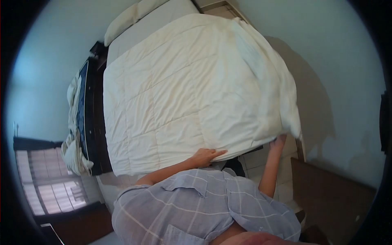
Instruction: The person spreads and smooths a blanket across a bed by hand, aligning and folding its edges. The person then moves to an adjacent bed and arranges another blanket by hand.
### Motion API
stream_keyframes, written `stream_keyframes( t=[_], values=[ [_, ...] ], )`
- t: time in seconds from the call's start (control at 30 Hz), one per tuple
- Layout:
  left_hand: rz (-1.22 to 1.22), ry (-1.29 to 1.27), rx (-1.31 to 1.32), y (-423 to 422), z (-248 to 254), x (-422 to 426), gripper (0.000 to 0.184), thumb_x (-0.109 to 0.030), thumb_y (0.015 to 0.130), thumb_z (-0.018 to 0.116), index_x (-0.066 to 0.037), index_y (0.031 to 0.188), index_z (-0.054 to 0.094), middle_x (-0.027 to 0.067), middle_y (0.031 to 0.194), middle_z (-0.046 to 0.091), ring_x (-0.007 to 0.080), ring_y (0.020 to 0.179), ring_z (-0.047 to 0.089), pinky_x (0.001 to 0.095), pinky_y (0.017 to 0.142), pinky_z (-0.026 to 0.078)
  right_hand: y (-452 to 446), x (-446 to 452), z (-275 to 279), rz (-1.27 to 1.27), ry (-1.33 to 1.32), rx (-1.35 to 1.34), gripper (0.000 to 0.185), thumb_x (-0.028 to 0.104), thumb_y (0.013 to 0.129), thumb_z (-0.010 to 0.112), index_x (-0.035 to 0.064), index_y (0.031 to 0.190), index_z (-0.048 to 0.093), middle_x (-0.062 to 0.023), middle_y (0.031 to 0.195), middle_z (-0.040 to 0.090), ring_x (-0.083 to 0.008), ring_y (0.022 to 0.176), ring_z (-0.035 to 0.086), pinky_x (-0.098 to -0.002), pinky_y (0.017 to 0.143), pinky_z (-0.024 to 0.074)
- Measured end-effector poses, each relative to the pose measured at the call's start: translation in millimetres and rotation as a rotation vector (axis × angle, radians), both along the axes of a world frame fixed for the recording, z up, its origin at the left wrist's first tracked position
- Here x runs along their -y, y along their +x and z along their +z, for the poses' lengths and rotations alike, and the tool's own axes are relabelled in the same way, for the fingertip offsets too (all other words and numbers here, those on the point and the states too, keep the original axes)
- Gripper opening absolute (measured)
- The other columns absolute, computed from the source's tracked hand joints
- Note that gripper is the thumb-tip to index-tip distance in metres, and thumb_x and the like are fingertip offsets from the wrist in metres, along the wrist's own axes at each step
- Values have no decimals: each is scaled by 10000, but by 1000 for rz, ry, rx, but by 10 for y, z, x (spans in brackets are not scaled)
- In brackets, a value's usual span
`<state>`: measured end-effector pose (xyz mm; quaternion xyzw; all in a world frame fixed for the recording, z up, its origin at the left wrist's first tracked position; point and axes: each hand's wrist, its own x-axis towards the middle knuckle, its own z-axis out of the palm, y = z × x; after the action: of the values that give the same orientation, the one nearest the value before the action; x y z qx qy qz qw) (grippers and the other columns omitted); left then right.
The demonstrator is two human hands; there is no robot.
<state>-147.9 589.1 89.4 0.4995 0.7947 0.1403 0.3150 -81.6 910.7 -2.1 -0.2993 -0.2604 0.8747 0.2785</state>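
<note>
A white quilted comforter (171,94) covers most of the bed, smooth with stitched squares on the left and bunched into folds on the right. My left hand (207,157) rests on its near edge, fingers stretched out to the right. Farther right, my right hand (279,141) is closed at the comforter's near right corner, its fingertips partly hidden by the hanging fabric. Past the comforter's far left edge, the pale sheet (159,24) shows.
A white pillow (132,18) lies at the head. To the left stands a dark blue mattress (84,106) with crumpled cloth (75,153) on it. A curtained window (53,183) is at lower left. A brown wooden panel (330,196) and a wall are close on the right.
</note>
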Motion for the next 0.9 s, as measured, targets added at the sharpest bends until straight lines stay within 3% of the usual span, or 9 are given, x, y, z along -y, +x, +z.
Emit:
stream_keyframes(
  t=[0.1,0.17,0.2,0.3,0.37,0.47,0.7,0.9],
  values=[
    [-46,-93,-77,136,-365,-29,787,-50,615,572,-267,1304,260,100,786,522,288,726,549,368,603,437,415,28,-651,-133,-287,271,442,177,787,491,29,1190,387,-94,1148,473,-251,1045,459,-400,863,391],
    [-58,-104,-22,80,-287,-89,794,-49,611,568,-248,1312,251,101,809,527,283,729,548,376,609,434,583,92,-983,-168,-424,337,437,220,810,470,32,1196,384,-89,1166,464,-255,1067,444,-406,885,377],
    [-66,-117,6,75,-252,-91,798,-49,610,566,-239,1316,246,102,821,530,281,731,548,380,612,433,652,168,-1106,-147,-483,284,437,241,821,459,33,1198,382,-86,1175,460,-256,1078,436,-409,896,369],
    [38,36,18,75,-242,-8,779,-53,588,541,-190,1306,271,113,851,546,301,738,548,379,620,436,743,598,-1256,215,-594,-201,437,256,846,439,44,1220,364,-100,1185,451,-260,1129,382,-389,933,329],
    [103,124,34,95,-237,80,762,-57,567,535,-159,1285,300,118,870,549,310,743,545,379,622,439,656,927,-1127,296,-427,145,424,253,846,438,39,1208,377,-102,1183,452,-258,1131,377,-383,935,323],
    [111,180,64,63,-125,145,719,-59,553,529,-135,1245,349,118,868,549,311,738,543,383,618,443,511,1092,-1101,416,-406,340,424,251,845,441,36,1205,378,-102,1183,450,-256,1125,381,-386,927,328],
    [62,326,62,91,99,174,625,-58,560,526,-117,1175,436,97,780,526,271,705,544,370,598,451,116,820,-1320,526,-287,550,423,247,843,446,28,1199,379,-104,1183,448,-253,1112,390,-393,909,340],
    [33,311,58,102,124,159,643,-51,558,524,-117,1190,428,85,746,503,256,698,540,359,588,452,195,858,-1537,612,-277,650,422,243,841,451,22,1194,380,-106,1182,446,-251,1101,398,-399,894,350]
  ],
)
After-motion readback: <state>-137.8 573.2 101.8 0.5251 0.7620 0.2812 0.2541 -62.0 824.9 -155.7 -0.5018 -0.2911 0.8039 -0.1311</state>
